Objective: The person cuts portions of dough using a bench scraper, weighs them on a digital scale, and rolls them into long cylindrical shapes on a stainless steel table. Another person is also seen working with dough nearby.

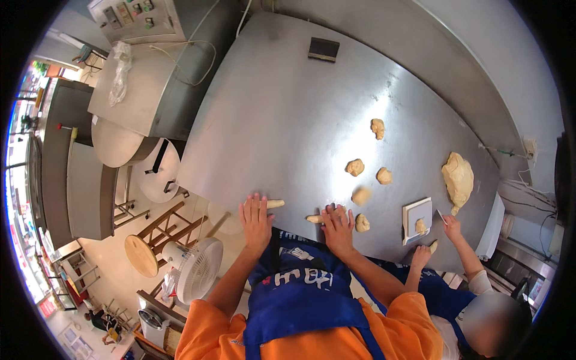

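Observation:
Near the front edge of the steel worktable [270,135], my left hand [255,220] lies flat on a short dough roll [275,204], whose right end shows past my fingers. My right hand [336,225] presses with spread fingers on a second dough roll [314,219], its left end sticking out. Just right of that hand lies a dough lump [362,222], and above it a blurred dough piece [361,196]. Farther back are a dough lump [355,167], another lump [384,176] and an elongated dough piece [378,129].
A co-worker's hand [452,227] holds a scraper beside a scale [411,211] bearing dough; their other hand [421,257] holds dough. A large dough mass [458,177] lies at the right. A dark-handled scraper [323,49] lies far back. A fan [200,270] and wooden stool [141,255] stand left.

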`<state>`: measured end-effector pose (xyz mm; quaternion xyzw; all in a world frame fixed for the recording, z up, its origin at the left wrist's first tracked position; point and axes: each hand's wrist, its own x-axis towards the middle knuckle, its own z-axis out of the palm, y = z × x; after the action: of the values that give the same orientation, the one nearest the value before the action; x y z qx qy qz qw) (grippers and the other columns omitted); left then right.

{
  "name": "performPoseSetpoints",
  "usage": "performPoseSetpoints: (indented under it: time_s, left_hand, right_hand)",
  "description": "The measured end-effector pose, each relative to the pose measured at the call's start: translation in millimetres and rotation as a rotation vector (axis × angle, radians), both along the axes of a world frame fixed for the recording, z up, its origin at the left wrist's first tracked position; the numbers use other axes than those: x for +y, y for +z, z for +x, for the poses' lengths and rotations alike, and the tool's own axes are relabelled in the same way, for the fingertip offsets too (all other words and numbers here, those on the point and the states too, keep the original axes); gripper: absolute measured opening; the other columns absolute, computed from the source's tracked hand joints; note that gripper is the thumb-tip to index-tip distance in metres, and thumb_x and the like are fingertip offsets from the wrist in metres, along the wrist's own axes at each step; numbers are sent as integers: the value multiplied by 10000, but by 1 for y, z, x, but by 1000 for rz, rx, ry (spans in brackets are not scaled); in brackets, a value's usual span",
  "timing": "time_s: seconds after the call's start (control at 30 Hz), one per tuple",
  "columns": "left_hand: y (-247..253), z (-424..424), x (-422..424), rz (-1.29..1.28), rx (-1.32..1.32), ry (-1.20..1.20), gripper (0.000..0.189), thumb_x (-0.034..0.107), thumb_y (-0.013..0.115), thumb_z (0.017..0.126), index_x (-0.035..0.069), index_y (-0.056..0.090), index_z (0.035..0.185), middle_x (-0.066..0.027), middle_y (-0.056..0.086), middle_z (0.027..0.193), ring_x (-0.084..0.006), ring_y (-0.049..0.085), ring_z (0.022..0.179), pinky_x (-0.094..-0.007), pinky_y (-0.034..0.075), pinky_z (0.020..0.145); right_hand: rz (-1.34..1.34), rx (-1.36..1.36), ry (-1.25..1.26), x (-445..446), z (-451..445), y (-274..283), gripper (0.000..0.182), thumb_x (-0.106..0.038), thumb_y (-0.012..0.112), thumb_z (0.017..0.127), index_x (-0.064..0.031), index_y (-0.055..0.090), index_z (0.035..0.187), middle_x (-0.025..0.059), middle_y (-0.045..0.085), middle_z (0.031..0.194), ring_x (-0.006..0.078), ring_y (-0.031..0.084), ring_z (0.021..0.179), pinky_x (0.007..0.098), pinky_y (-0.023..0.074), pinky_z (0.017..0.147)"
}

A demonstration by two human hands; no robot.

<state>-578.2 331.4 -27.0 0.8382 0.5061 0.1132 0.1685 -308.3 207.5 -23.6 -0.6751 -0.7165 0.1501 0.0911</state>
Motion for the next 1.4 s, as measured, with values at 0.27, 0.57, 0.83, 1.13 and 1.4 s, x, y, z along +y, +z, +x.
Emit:
performPoseSetpoints:
  time_s: [0.27,0.57,0.83,1.13,1.4]
  left_hand:
    - [-26,-5,54,-991,-493,231,314,224,696,999,59,587,1243,-85,639,1050,-247,640,1020,-426,531,881]
    - [69,28,120,-1279,-1814,739,228,223,563,1075,66,542,1239,-110,622,1081,-256,636,992,-445,545,914]
    - [62,68,184,-921,-1704,874,211,153,559,1083,39,524,1256,-169,664,1222,-270,664,1173,-449,543,1028]
    - [53,87,257,-677,-1306,753,327,225,695,1020,20,582,1249,-94,698,1110,-160,638,1039,-327,495,916]
    - [-18,53,317,-32,-403,654,386,306,744,983,-5,617,1173,-76,639,790,-173,584,688,-333,497,664]
  right_hand:
    - [-565,949,-277,66,31,0,228,-259,527,1089,-70,648,1128,86,634,951,239,602,802,356,500,752]
    - [176,735,-4,341,13,161,314,-149,610,1037,-23,611,1325,86,644,1031,229,616,887,348,501,775]
    - [374,310,124,404,-17,30,505,-130,668,990,-36,534,1468,173,608,1325,287,652,1091,381,553,862]
    - [-15,1002,-227,352,-23,46,379,-28,728,929,-5,612,1290,85,696,1061,172,679,876,307,549,810]
    - [294,548,-146,369,-10,10,270,-24,715,911,-47,685,1178,148,669,1143,310,684,949,409,583,785]
